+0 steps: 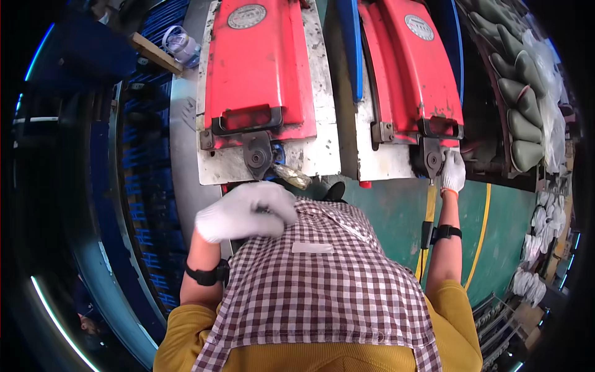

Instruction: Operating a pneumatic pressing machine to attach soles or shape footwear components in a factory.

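Green floor (396, 211) spreads centre-right; the upper-right red machine (427, 74) stands by your right hand (453, 172), grip unclear; your left hand (245, 212) hangs half-open.

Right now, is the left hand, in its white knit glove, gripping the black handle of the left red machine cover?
No, the left hand is apart from the black handle, beside the brown-and-white checkered apron.
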`<state>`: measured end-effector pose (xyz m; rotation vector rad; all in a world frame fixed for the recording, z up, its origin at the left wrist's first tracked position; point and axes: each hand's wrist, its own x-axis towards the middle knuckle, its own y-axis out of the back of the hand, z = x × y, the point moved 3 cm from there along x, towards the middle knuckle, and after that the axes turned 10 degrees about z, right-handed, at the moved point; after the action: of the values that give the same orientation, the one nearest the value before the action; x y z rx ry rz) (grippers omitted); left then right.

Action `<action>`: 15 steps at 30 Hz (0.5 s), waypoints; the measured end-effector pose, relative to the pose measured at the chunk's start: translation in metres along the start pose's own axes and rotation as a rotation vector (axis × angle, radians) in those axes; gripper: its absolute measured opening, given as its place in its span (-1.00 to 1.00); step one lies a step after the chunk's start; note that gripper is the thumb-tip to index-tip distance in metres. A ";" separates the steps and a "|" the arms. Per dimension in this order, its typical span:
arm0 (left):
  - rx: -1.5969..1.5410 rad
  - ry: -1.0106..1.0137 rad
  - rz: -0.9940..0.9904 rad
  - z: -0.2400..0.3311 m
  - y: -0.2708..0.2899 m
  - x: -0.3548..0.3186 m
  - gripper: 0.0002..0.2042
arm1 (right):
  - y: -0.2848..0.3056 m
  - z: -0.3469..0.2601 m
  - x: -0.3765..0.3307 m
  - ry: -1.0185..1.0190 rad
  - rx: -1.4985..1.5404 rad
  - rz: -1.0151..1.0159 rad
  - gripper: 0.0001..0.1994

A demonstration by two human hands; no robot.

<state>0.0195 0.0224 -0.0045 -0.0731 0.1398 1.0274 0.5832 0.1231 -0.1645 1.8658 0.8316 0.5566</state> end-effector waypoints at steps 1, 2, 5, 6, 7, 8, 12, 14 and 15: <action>-0.111 -0.197 -0.070 0.024 -0.003 0.005 -0.80 | -0.002 0.004 0.000 0.020 -0.009 0.028 -0.48; -0.272 -0.491 -0.216 0.046 -0.010 0.016 -0.78 | -0.004 0.006 0.001 0.041 -0.006 0.064 -0.49; -0.147 -0.893 -0.683 0.109 -0.017 0.009 -0.68 | -0.013 -0.017 -0.003 0.027 -0.003 0.115 -0.47; -0.196 -0.905 -0.643 0.121 -0.020 0.006 -0.73 | -0.013 -0.019 -0.004 0.021 0.003 0.118 -0.46; -0.228 -0.909 -0.662 0.131 -0.025 0.000 -0.75 | -0.013 -0.020 -0.006 0.027 0.033 0.144 -0.45; -0.260 -0.919 -0.692 0.137 -0.030 -0.004 -0.73 | -0.014 -0.023 -0.008 0.047 0.012 0.152 -0.45; -0.355 -0.878 -0.866 0.137 -0.046 0.004 -0.70 | -0.006 -0.030 -0.020 0.012 -0.143 0.171 -0.50; -0.353 -0.873 -0.848 0.133 -0.038 0.007 -0.71 | 0.004 -0.034 -0.025 0.022 -0.126 0.172 -0.54; -0.285 -0.837 -0.819 0.135 -0.027 0.004 -0.72 | 0.009 -0.037 -0.027 0.055 -0.106 0.173 -0.56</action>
<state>0.0554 0.0290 0.1279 0.0461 -0.7504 0.1905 0.5428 0.1224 -0.1415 1.8414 0.6667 0.7482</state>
